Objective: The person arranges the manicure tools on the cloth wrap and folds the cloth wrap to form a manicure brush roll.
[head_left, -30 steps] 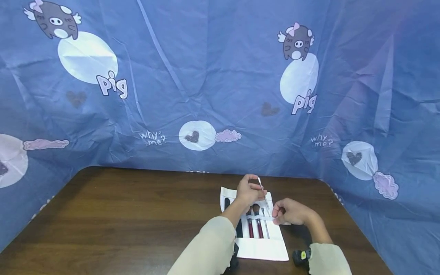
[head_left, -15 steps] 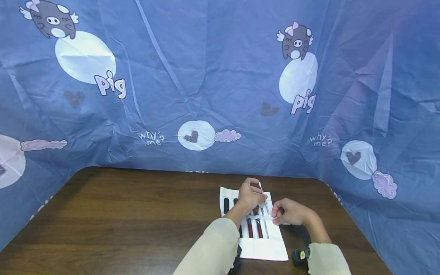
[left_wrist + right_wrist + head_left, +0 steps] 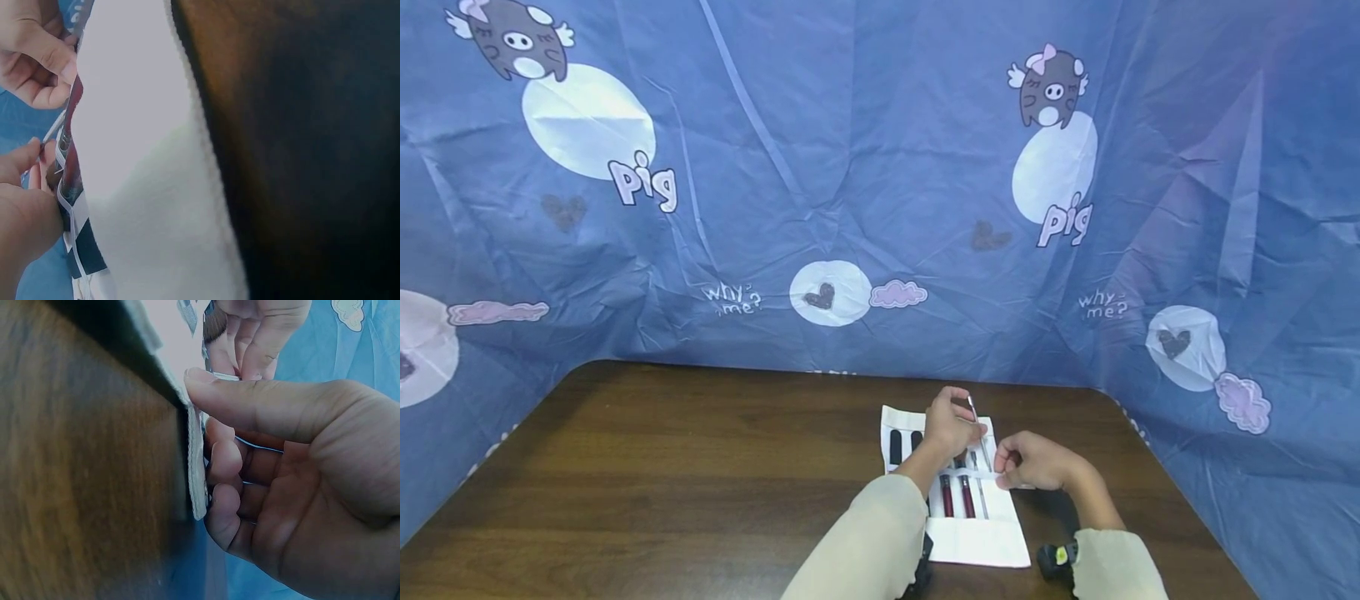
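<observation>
A white cloth brush roll (image 3: 973,542) lies unfolded on the table, a narrow white elastic band (image 3: 955,472) running across it. My left hand (image 3: 951,429), over its far half, pinches a thin silver stick (image 3: 973,408) with a whitish tip, held at a slant, its lower end near the band. At the roll's right edge, my right hand (image 3: 1037,462) grips the cloth where the band ends; in the right wrist view the thumb (image 3: 219,397) presses on top and the fingers curl beside the edge. Red-handled brushes (image 3: 967,497) and a slim silver tool (image 3: 981,500) sit under the band.
Black flat pieces (image 3: 896,447) show in the roll's left part, partly covered by my left forearm. The brown wooden table (image 3: 685,467) extends far to the left. Behind it hangs a blue printed cloth (image 3: 850,192). A black wrist device (image 3: 1056,560) sits at my right cuff.
My left hand has shifted slightly right and toward me, and the silver stick's whitish tip has come a little lower. My right hand stays at the roll's edge.
</observation>
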{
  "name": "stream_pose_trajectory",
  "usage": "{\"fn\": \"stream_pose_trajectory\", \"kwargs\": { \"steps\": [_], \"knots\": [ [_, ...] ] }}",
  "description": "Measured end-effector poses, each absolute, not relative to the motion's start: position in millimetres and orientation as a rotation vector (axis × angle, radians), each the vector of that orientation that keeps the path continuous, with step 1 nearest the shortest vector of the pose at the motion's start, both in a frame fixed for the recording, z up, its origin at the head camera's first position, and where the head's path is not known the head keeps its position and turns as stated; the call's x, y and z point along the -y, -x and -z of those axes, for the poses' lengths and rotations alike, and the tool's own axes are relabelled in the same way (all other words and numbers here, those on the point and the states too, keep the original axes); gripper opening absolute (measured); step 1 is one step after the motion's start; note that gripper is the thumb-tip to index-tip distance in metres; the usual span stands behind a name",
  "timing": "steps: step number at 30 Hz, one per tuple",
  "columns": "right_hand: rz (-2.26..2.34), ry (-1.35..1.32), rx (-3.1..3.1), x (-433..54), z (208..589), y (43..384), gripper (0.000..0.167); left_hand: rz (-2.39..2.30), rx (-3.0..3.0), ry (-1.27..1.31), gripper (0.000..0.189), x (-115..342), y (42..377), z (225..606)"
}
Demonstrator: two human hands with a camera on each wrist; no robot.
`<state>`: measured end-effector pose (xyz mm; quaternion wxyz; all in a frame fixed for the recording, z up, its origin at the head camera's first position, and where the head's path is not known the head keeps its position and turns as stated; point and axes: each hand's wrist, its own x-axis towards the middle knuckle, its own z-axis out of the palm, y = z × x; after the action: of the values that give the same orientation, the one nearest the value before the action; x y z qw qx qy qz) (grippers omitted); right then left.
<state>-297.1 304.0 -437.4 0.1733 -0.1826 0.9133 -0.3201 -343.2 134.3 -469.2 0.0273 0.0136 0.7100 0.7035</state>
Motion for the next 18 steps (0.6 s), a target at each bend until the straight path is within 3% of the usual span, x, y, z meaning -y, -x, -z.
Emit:
{"fn": "stream_pose_trajectory", "kwargs": {
  "steps": [18],
  "knots": [
    [0.912,0.544,-2.589,-304.1,437.8,296.1,0.013,-1.917,-2.305,-0.174,0.057,-132.9,340.0,463.0]
  ]
}}
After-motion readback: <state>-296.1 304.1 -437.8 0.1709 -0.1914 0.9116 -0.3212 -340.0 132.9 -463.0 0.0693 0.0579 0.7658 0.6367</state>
